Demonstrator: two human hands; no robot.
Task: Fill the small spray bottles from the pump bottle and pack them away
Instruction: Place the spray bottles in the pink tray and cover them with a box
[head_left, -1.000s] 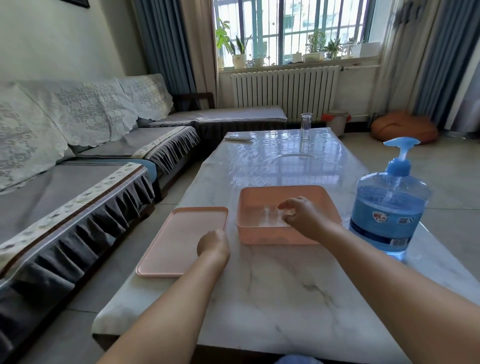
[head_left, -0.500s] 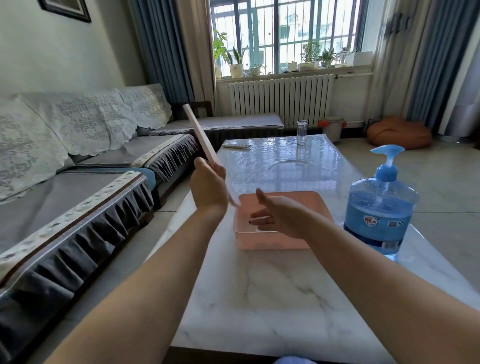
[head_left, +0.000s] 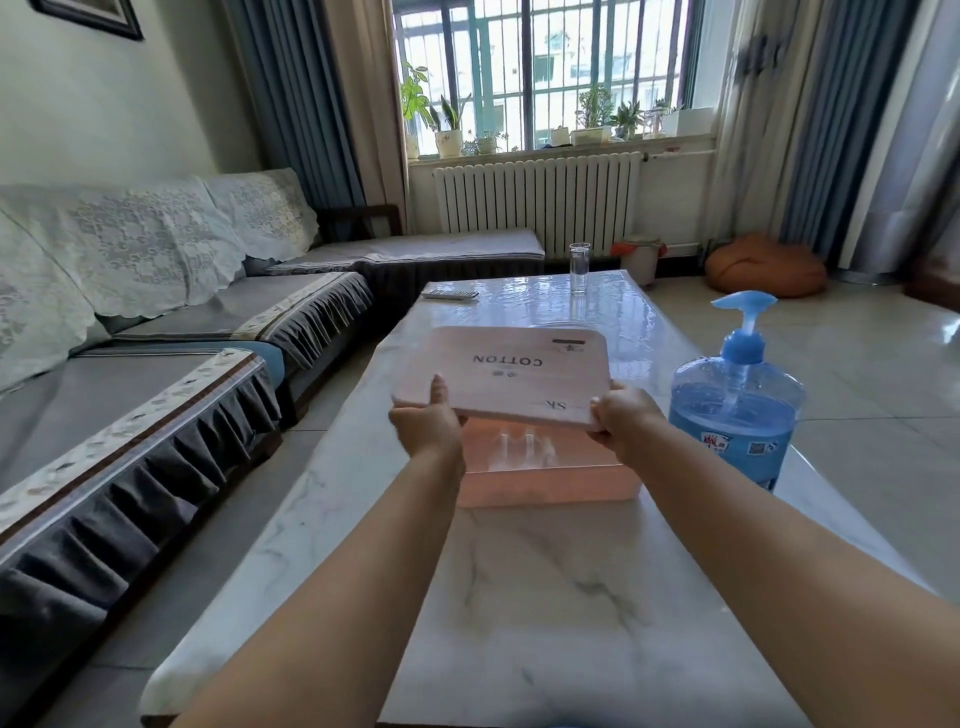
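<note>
Mid-frame, lid (head_left: 511, 376) is gripped by left hand (head_left: 427, 427) & right hand (head_left: 621, 421) above pink box (head_left: 550, 486); if lowered skewed, spray bottles (head_left: 527, 447) inside could be knocked over.

Both hands, left hand (head_left: 428, 427) and right hand (head_left: 626, 422), grip a flat pink lid (head_left: 506, 375) above an open pink plastic box (head_left: 550, 483) holding small clear spray bottles (head_left: 527, 448); a blue pump bottle (head_left: 735, 410) stands beside it on the marble table (head_left: 545, 597).

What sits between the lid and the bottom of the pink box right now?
In the head view, small clear spray bottles stand inside the pink box, under the lid, which left hand and right hand hold above it.
</note>
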